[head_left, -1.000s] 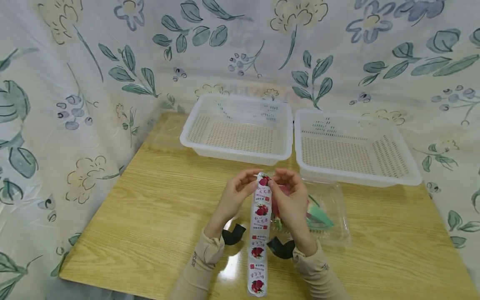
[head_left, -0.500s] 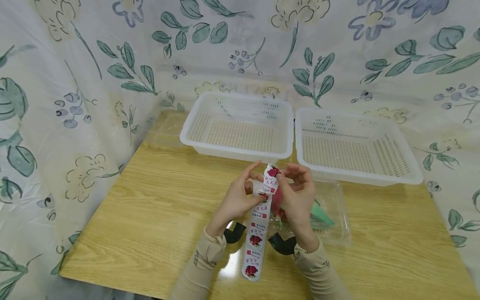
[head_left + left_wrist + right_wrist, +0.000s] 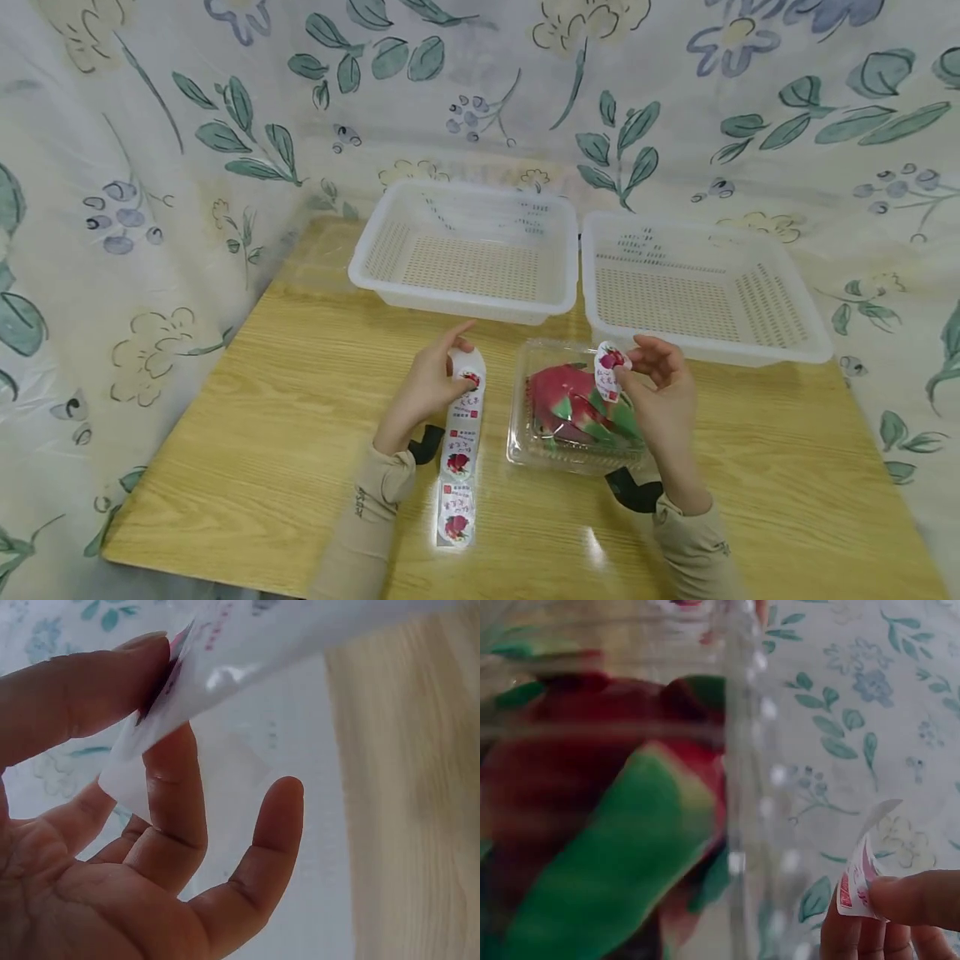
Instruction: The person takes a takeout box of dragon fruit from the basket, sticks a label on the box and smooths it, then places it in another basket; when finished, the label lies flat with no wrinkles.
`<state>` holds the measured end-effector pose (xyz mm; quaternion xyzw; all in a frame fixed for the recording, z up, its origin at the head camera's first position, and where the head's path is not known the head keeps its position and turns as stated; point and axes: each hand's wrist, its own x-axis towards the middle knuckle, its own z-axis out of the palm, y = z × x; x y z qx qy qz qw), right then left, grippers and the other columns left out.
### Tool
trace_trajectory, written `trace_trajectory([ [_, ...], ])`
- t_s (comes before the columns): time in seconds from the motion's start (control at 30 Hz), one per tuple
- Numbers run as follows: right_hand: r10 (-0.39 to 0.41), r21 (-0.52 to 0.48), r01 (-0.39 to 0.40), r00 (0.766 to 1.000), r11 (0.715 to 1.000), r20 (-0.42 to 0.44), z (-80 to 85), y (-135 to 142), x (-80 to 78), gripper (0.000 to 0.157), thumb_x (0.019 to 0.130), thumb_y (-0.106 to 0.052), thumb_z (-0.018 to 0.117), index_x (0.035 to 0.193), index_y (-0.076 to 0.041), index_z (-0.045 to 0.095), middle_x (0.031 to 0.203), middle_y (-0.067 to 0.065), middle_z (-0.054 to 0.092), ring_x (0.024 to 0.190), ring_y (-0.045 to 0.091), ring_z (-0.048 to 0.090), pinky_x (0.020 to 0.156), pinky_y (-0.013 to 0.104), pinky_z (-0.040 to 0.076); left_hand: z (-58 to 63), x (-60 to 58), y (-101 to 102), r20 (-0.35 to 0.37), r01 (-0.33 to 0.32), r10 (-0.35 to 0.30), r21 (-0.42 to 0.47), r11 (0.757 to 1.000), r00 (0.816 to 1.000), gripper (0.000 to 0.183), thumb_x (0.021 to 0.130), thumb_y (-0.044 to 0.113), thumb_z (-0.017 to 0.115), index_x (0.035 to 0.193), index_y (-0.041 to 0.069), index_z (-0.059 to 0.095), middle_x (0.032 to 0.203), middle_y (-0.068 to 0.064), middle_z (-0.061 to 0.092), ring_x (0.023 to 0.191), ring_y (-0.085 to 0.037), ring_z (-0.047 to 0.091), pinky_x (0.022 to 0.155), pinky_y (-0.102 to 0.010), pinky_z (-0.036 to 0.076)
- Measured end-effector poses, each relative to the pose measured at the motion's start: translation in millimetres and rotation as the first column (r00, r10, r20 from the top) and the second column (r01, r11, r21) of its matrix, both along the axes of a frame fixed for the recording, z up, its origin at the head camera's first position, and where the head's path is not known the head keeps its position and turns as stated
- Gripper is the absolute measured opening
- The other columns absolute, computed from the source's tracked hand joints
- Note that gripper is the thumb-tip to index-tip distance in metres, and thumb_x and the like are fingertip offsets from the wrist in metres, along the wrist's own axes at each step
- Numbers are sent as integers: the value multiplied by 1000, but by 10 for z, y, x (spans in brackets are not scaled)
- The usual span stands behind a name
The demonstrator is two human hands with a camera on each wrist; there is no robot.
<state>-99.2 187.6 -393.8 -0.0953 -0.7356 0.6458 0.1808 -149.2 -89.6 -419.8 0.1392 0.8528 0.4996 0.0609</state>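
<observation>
A flower-and-leaf printed curtain (image 3: 480, 100) hangs behind the wood-grain table (image 3: 300, 467), where two white plastic baskets stand side by side at the back; through the left basket (image 3: 480, 310) and the right basket (image 3: 697, 350) I can see perforated floors. Nearer the person sits a clear plastic box (image 3: 517, 450) with a dragon fruit (image 3: 562, 396) inside, red with green scales. To its left, the person's left hand (image 3: 420, 387) pinches the far end of a strip of labels (image 3: 460, 462), thumb on the printed face, a finger beneath. The right hand (image 3: 667, 404) pinches one loose label (image 3: 606, 383) between thumb and finger, by the box's far right corner; how high above I can't tell.
</observation>
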Motion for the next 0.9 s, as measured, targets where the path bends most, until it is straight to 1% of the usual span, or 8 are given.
trace_trajectory([
  [0.1, 16, 66, -20, 999, 998, 51, -37, 107, 42, 42, 80, 14, 67, 118, -1, 59, 88, -11, 60, 81, 3, 60, 66, 11, 53, -55, -55, -32, 26, 20, -20, -36, 999, 999, 86, 73, -13, 70, 149, 9, 36, 123, -19, 57, 64, -15, 49, 55, -20, 46],
  [0.23, 68, 121, -82, 990, 989, 120, -62, 176, 98, 46, 80, 13, 67, 122, -1, 56, 90, -14, 60, 83, 0, 61, 69, 11, 54, -158, -69, -5, 36, 27, -21, -152, 988, 999, 85, 73, -10, 72, 148, 8, 37, 126, -20, 56, 96, -29, 61, 80, -36, 56],
  [0.37, 134, 133, -151, 983, 980, 129, -84, 193, 141, 51, 80, 14, 67, 127, 2, 52, 95, -14, 59, 87, -1, 60, 72, 13, 55, -223, -28, 46, 0, -11, 11, -324, 946, 1000, 79, 77, 0, 76, 146, 11, 41, 135, -21, 50, 120, -40, 52, 97, -52, 48],
  [0.5, 194, 155, -206, 977, 966, 88, -118, 190, 166, 58, 78, 18, 65, 131, 2, 49, 101, -8, 57, 91, 0, 59, 74, 14, 56, -141, 46, 139, -82, -70, 36, -458, 886, 996, 69, 80, 11, 77, 142, 14, 47, 143, -19, 45, 127, -43, 46, 100, -59, 42],
  [0.6, 233, 175, -238, 971, 955, 48, -144, 189, 173, 63, 76, 21, 64, 133, 1, 47, 104, -2, 55, 93, 1, 58, 74, 15, 56, 18, 115, 281, -220, -89, -16, -462, 883, 975, 59, 82, 13, 76, 136, 10, 53, 138, -16, 52, 126, -40, 49, 100, -57, 43],
  [0.7, 262, 179, -258, 965, 949, 5, -173, 195, 170, 67, 75, 25, 63, 135, 2, 46, 107, 7, 55, 94, 1, 58, 74, 15, 56, 186, 200, 500, -369, -53, -132, -450, 891, 920, 51, 84, 15, 74, 131, 8, 57, 132, -13, 58, 123, -33, 54, 101, -52, 46],
  [0.77, 275, 190, -266, 961, 945, -21, -190, 200, 169, 69, 73, 26, 63, 135, 3, 45, 107, 13, 55, 94, 1, 58, 73, 14, 56, 258, 266, 672, -453, -3, -237, -469, 883, 860, 47, 85, 16, 72, 130, 10, 58, 130, -9, 61, 123, -29, 55, 104, -50, 45],
  [0.9, 317, 225, -294, 945, 929, -76, -220, 214, 160, 69, 72, 26, 64, 136, 6, 44, 108, 21, 56, 95, -1, 58, 73, 13, 55, 283, 385, 993, -539, 50, -459, -609, 792, 706, 40, 88, 28, 69, 126, 19, 62, 130, 0, 62, 126, -20, 54, 106, -43, 43],
])
